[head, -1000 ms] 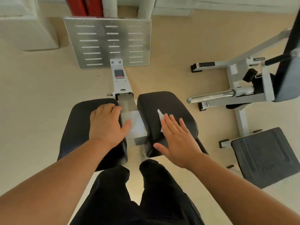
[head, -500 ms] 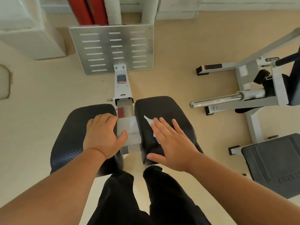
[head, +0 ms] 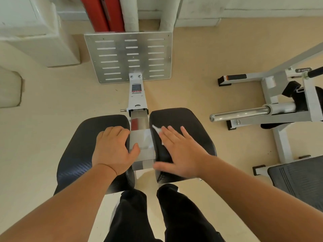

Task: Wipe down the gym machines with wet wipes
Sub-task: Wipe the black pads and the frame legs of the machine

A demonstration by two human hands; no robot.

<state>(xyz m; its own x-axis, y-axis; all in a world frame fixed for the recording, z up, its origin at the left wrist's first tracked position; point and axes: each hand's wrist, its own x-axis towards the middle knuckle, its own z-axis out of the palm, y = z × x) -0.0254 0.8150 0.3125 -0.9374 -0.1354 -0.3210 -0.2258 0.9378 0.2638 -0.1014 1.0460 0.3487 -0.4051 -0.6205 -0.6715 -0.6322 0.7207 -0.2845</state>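
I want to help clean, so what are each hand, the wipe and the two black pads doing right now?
right hand: flat, fingers straight, pressing the wet wipe onto the right pad.
wet wipe: mostly hidden under that hand, one white corner showing.
left hand: resting on the left pad, fingers bent, thumb on the metal strip.
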